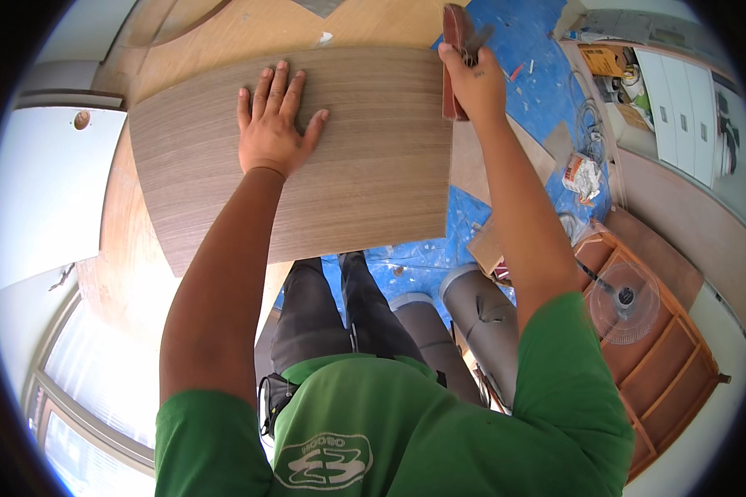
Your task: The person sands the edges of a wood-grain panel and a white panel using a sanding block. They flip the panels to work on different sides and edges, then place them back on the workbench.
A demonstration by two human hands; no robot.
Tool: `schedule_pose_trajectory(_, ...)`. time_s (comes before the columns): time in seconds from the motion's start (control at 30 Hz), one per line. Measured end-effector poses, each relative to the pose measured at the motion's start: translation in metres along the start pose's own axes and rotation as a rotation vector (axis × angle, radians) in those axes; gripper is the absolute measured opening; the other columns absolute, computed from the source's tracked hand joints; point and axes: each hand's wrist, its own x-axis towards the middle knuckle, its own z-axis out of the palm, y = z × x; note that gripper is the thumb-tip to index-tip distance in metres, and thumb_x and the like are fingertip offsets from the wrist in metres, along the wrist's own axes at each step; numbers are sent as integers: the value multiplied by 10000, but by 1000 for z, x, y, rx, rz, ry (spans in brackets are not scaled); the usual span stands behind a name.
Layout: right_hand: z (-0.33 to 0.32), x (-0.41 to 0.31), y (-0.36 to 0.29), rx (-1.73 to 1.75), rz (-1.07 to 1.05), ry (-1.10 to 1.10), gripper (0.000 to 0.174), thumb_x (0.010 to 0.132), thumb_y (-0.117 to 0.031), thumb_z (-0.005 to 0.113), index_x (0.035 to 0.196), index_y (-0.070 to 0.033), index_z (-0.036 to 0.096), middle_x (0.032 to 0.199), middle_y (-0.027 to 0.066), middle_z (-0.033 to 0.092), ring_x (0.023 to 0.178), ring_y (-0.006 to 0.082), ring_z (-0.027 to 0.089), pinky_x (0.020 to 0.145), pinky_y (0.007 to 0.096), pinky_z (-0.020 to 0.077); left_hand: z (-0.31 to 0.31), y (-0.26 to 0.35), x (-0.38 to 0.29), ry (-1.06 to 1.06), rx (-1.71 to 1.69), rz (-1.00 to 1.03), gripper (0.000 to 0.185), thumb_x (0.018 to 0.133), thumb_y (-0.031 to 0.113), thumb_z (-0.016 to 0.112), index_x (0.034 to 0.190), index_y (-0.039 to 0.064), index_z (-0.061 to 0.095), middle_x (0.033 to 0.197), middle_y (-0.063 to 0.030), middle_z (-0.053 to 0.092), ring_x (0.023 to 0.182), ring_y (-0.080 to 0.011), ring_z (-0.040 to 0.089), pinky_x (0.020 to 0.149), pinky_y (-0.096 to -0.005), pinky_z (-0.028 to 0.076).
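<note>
A wood-grain laminate panel lies flat in front of me on a larger light wooden sheet, its near and right edges reaching over the blue floor covering. My left hand rests palm down on the panel, fingers spread, holding nothing. At the panel's right edge, my right hand grips a long, reddish-brown block, which looks like a sanding block. The block stands along that edge, its upper end reaching past the panel's far corner. Something grey beside its upper part is blurred.
A white panel with a round hole is at left. Blue sheeting with scraps covers the floor. Near my legs stand grey rolls; at right are a fan, a wooden frame, a crumpled bag and coiled cable.
</note>
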Motion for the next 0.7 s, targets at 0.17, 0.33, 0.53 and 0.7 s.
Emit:
schedule_pose_trajectory(0.17,23,44,-11,-217,9,-26,731,841,-629,717,1100,53,672,1117,258,712,1030,400,709,875,461,563,1,0,-1,-2,6,4,701,1012,591,534,1604,239,408,1715,2,302,1596,-208,221,1319,-482,101)
schedule_pose_trajectory(0.33,27,35,-3,-253,-42,23,701,850,-627,705,1064,40,671,1100,233,712,993,390,717,858,448,571,3,-1,-1,14,-9,7,697,1012,598,533,1599,241,415,1711,1,311,1594,-209,225,1319,-480,106)
schedule_pose_trajectory(0.53,18,3,-3,-228,-20,17,623,846,-579,751,992,18,648,1033,210,703,947,383,708,823,468,564,4,-1,0,24,-1,-2,695,1011,625,509,1604,278,405,1710,14,311,1591,-191,226,1324,-482,103)
schedule_pose_trajectory(0.7,5,-58,11,-168,32,-4,575,843,-533,790,949,3,611,987,201,672,920,400,686,799,484,552,6,-2,-1,43,-4,1,681,1013,606,531,1592,263,423,1706,18,323,1590,-201,239,1319,-474,119)
